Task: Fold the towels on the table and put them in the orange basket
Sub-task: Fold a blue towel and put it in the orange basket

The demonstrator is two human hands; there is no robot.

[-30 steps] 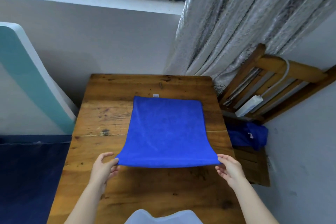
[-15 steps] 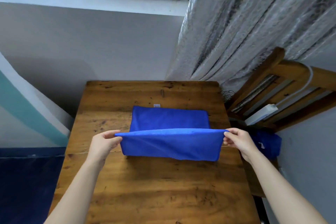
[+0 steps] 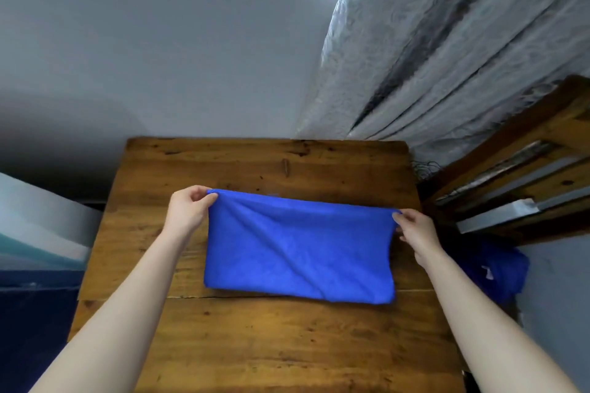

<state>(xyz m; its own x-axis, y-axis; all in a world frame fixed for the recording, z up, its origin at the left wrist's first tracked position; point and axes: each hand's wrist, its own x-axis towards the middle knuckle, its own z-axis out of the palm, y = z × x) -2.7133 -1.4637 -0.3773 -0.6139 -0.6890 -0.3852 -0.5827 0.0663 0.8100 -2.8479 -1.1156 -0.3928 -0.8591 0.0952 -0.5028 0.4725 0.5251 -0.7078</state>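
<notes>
A blue towel [image 3: 300,249] lies folded in half on the wooden table [image 3: 261,338], its fold along the near side. My left hand [image 3: 188,210] pinches the towel's far left corner, held slightly above the table. My right hand [image 3: 415,230] pinches the far right corner at the table's right side. Diagonal creases run across the top layer. No orange basket is in view.
A wooden chair [image 3: 523,175] stands to the right of the table with a white power strip [image 3: 498,217] on it. More blue cloth [image 3: 498,271] lies below the chair. A grey curtain [image 3: 447,51] hangs behind. A teal and white board [image 3: 35,230] leans at the left.
Both hands carried the towel's near edge up and over to the far edge, folding the towel in half. The camera tilted and moved closer to the table.
</notes>
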